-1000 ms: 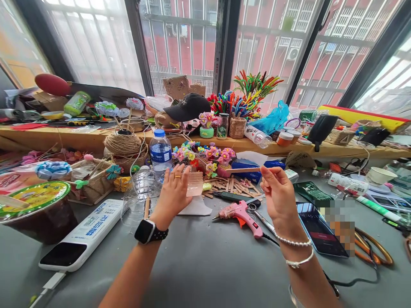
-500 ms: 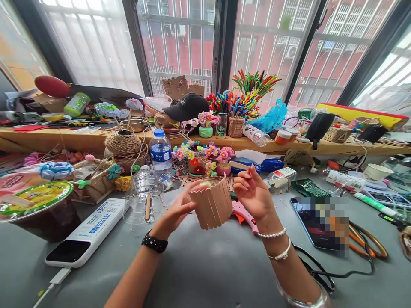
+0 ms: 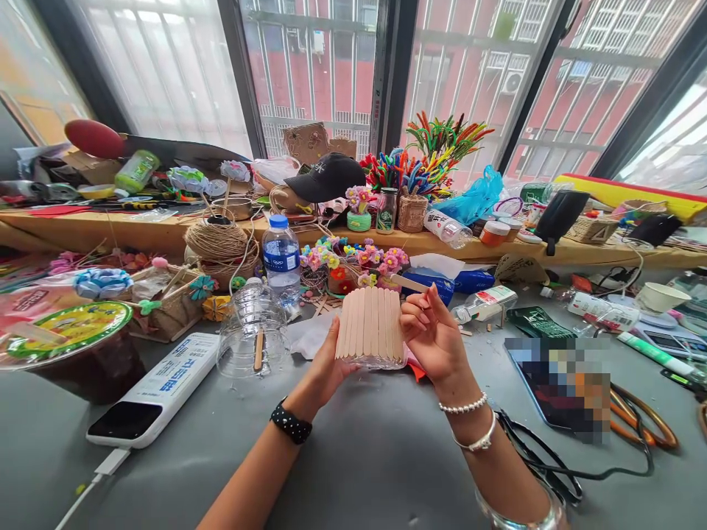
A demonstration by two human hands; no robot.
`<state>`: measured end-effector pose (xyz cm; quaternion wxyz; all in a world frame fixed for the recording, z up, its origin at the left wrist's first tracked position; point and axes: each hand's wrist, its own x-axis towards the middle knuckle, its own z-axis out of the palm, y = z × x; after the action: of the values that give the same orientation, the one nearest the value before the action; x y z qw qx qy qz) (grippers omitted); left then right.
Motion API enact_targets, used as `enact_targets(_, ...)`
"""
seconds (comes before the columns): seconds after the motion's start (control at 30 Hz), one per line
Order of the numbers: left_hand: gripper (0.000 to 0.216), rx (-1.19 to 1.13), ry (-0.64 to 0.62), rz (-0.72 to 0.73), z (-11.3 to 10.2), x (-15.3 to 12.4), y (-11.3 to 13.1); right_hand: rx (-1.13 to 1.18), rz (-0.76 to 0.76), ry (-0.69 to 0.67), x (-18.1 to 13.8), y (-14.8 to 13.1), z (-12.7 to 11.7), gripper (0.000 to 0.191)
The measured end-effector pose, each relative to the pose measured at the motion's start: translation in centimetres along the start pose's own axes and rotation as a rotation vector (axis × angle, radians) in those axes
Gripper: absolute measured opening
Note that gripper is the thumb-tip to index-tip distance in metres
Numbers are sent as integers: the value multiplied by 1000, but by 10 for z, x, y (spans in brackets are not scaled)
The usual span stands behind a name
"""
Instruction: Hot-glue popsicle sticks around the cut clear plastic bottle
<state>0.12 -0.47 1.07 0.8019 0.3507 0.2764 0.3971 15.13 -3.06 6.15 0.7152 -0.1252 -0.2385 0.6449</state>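
Your left hand (image 3: 327, 372) shows only heel and thumb; its other fingers are hidden behind the cup (image 3: 369, 324). At 2 o'clock from the cup, the stick (image 3: 407, 283) vanishes into your right hand (image 3: 436, 338). At 3 o'clock, a pixelated patch blots out most of the phone (image 3: 533, 394).

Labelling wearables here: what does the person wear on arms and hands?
No sleeves or gloves. Behind the left hand, a black strap with pale dots. Behind the right hand, a white pearl-bead bracelet, a thin silver bangle and a broader silver bangle farther up.
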Motion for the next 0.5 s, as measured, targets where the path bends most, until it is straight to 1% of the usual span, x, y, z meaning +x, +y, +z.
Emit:
enact_targets(0.03,57,10,30,-3,-1,0,0,-12,-2,-2,0,1,-1,21)
enact_targets(0.07,58,9,31,-15,-3,-1,0,-15,-2,-1,1,1,-1,22)
enact_targets(0.1,60,2,6,-32,-5,-1,-1,-6,-1,3,1,1,-1,23)
enact_targets(0.17,58,-15,-95,-59,-11,-2,-2,37,-1,24,0,0,0,24)
enact_targets(0.27,50,-1,-232,-23,-21,-2,-7,76,-5,62,-1,-2,2,25)
enact_targets(0.3,50,-3,-257,-14,-23,-2,-8,67,-8,74,-2,-3,3,24)
enact_targets(0.33,50,-9,-264,-2,-25,-2,-9,49,-12,83,-2,-4,4,24)
enact_targets(0.4,51,-34,-238,7,-24,-3,-9,7,-40,97,-3,-8,5,23)
enact_targets(0.5,56,-69,-239,-26,-17,-5,-7,-36,-121,116,-3,-14,7,22)
